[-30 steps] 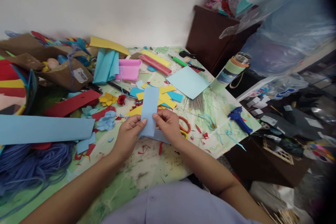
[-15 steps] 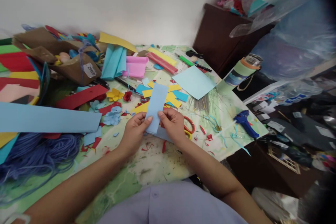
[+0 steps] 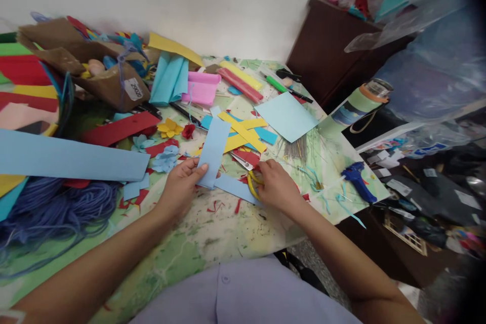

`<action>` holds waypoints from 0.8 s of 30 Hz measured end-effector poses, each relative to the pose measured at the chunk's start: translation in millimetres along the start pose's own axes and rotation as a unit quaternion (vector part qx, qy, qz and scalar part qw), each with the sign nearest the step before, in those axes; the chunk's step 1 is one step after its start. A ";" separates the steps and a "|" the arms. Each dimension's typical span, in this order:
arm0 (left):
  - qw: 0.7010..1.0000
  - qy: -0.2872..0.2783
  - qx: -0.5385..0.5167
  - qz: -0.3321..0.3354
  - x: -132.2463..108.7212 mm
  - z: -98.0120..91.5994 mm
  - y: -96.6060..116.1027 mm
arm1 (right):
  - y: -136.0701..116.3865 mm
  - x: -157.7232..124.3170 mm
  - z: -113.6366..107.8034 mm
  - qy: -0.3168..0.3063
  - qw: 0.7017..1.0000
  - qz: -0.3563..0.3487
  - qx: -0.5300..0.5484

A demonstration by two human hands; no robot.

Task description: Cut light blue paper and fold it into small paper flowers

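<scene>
Pinched near its lower end, a light blue paper strip (image 3: 214, 148) stands tilted in my left hand (image 3: 181, 185). My right hand (image 3: 276, 185) is closed at the handles of a pair of scissors (image 3: 253, 182), whose yellow loop shows beside the fingers and whose blades point up and left. Under the scissors lies another blue strip (image 3: 237, 189) on the table. Yellow strips (image 3: 246, 131) and a few blue ones are crossed just beyond my hands. Part of the scissors' handles is hidden by my right fingers.
A long blue strip (image 3: 72, 156) and purple-blue yarn (image 3: 72, 212) lie at the left, below a brown paper bag (image 3: 110, 81). A pale blue sheet (image 3: 287, 117), thin wires (image 3: 296, 149), a blue glue gun (image 3: 359, 182) and a bottle (image 3: 357, 104) are at the right.
My right hand has let go of the blue strip and moved right, onto the scissors. My left hand keeps the strip and has shifted slightly left.
</scene>
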State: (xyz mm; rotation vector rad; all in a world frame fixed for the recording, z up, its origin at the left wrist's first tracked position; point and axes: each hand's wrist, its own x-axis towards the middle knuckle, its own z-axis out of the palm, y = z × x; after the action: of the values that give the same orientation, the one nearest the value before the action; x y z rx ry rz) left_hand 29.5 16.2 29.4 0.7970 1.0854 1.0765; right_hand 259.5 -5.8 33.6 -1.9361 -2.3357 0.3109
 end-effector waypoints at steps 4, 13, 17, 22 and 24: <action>1.000 0.011 -0.007 -0.001 -1.1 -5.8 -0.8 | -3.1 10.3 -3.9 -0.028 0.999 0.024 -0.035; 0.999 0.036 0.013 0.029 -1.3 -6.5 6.4 | 8.0 7.4 -34.9 0.045 0.982 0.051 0.176; 0.999 0.035 0.006 0.040 -0.7 -6.8 7.0 | 13.3 -1.8 -36.6 0.017 0.943 0.063 0.327; 0.999 0.026 0.009 0.033 -3.1 -6.8 8.0 | 6.3 -9.5 -35.5 -0.095 0.832 0.108 0.536; 0.999 0.023 0.000 0.032 -4.5 -6.4 9.0 | 1.4 -12.3 -35.0 -0.150 0.792 0.095 0.585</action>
State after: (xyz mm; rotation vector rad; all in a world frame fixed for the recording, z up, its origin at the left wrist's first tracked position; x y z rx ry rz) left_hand 20.5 14.6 37.0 0.8151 1.1051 1.1524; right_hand 270.3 -14.2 68.1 -1.4269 -1.3188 1.6793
